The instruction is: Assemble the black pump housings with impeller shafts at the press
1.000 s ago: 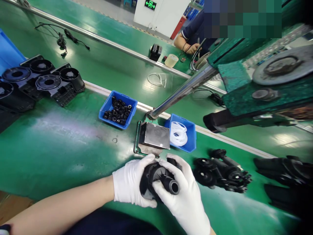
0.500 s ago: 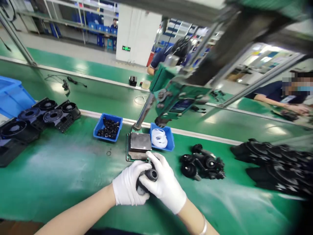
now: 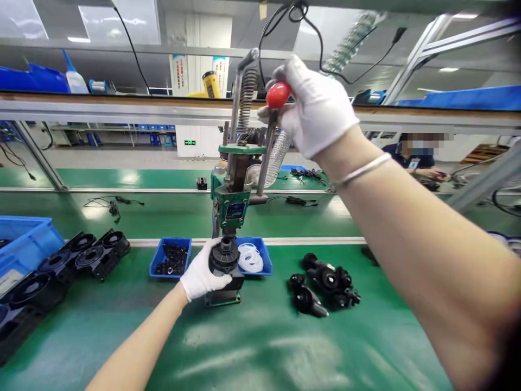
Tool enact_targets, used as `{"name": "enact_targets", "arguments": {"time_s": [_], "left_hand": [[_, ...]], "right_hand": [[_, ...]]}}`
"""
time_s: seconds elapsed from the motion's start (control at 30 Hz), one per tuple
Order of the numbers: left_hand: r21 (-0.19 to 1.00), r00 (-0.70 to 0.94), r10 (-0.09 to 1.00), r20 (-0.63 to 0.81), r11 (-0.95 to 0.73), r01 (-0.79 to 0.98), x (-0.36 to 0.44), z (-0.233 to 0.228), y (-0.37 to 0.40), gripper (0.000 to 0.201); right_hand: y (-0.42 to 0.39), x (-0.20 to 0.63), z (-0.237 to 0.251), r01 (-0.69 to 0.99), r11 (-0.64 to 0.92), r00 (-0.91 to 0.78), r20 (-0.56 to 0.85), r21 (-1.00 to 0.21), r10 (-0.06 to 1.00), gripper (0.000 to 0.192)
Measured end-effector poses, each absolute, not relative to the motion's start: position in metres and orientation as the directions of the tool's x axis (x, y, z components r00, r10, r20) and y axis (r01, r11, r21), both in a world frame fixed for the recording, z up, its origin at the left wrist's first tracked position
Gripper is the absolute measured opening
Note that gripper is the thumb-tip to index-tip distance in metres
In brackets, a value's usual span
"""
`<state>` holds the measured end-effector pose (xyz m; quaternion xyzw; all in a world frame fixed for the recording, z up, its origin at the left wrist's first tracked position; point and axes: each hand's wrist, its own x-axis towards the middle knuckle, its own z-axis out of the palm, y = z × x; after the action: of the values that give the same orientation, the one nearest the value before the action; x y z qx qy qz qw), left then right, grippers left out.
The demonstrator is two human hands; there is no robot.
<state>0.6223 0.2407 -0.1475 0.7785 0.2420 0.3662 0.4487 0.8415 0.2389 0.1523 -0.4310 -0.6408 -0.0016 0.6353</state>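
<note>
My gloved left hand [image 3: 203, 276] grips a black round plastic housing [image 3: 224, 255] on the base of a green hand press [image 3: 234, 205]. The housing is directly beneath the press's ram, with its upright collar at the ram's lower end; whether they touch I cannot tell. High above, my gloved right hand [image 3: 315, 103] has its fingers around the red ball knob [image 3: 278, 95] of the press lever [image 3: 268, 146]. Behind the housing are a blue bin with white plastic rings [image 3: 250, 258] and, to the left, a blue bin with small black parts [image 3: 173, 259].
Black caster-like parts [image 3: 325, 279] lie in a pile on the right of the green bench [image 3: 260, 347]. Black fan-like housings [image 3: 89, 252] line the left side, beside a large blue crate [image 3: 28, 239]. A shelf rail [image 3: 122, 111] crosses overhead. Across the bench sits another person [image 3: 411, 157].
My right hand has let go of the black housing and risen to the red lever knob. My left hand has carried the housing forward onto the press base. The view has tilted up.
</note>
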Motion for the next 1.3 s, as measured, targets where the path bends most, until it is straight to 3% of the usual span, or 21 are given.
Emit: {"name": "enact_targets", "arguments": {"time_s": [0.03, 0.1, 0.17, 0.23, 0.33, 0.5, 0.7, 0.77, 0.9, 1.03, 1.1, 1.3], "left_hand": [[0.879, 0.624, 0.703, 0.341, -0.473, 0.053, 0.625, -0.15, 0.244, 0.079], [0.883, 0.642, 0.698, 0.317, -0.464, 0.069, 0.629, -0.153, 0.25, 0.082], [0.878, 0.648, 0.695, 0.312, -0.471, 0.082, 0.631, -0.154, 0.253, 0.083], [0.866, 0.651, 0.687, 0.323, -0.493, 0.09, 0.631, -0.154, 0.255, 0.082], [0.849, 0.659, 0.675, 0.332, -0.519, 0.104, 0.63, -0.155, 0.258, 0.079], [0.836, 0.671, 0.662, 0.333, -0.537, 0.115, 0.629, -0.154, 0.261, 0.08], [0.826, 0.668, 0.664, 0.336, -0.548, 0.13, 0.629, -0.151, 0.259, 0.078], [0.824, 0.67, 0.663, 0.334, -0.55, 0.134, 0.629, -0.152, 0.259, 0.079], [0.822, 0.657, 0.676, 0.334, -0.55, 0.148, 0.628, -0.155, 0.261, 0.085], [0.829, 0.67, 0.676, 0.306, -0.535, 0.161, 0.627, -0.156, 0.262, 0.085], [0.831, 0.686, 0.667, 0.289, -0.531, 0.166, 0.626, -0.156, 0.264, 0.087], [0.849, 0.71, 0.65, 0.271, -0.508, 0.142, 0.623, -0.16, 0.271, 0.094]], "right_hand": [[0.231, 0.836, 0.158, 0.449, 0.629, 0.189, 0.755, -0.635, 0.628, 0.04], [0.202, 0.826, 0.148, 0.345, 0.647, 0.082, 0.709, -0.679, 0.7, 0.04], [0.165, 0.818, 0.117, 0.361, 0.769, 0.104, 0.843, -0.527, 0.528, 0.041], [0.135, 0.813, 0.081, 0.397, 0.874, 0.209, 0.955, -0.28, 0.211, 0.042], [0.117, 0.808, 0.054, 0.348, 0.912, 0.23, 0.962, -0.219, 0.144, 0.043], [0.127, 0.803, 0.063, 0.421, 0.856, 0.265, 0.943, -0.299, 0.2, 0.039], [0.114, 0.789, 0.023, 0.377, 0.911, 0.372, 0.928, -0.167, 0.016, 0.042], [0.112, 0.79, 0.024, 0.39, 0.908, 0.346, 0.938, -0.153, 0.009, 0.038], [0.115, 0.796, 0.034, 0.44, 0.862, 0.298, 0.946, -0.251, 0.124, 0.035], [0.111, 0.793, 0.007, 0.385, 0.91, 0.359, 0.933, -0.154, 0.007, 0.043], [0.107, 0.791, -0.003, 0.374, 0.915, 0.382, 0.924, -0.154, -0.001, 0.04], [0.1, 0.794, 0.004, 0.391, 0.869, 0.343, 0.924, -0.304, 0.17, 0.035]]}}
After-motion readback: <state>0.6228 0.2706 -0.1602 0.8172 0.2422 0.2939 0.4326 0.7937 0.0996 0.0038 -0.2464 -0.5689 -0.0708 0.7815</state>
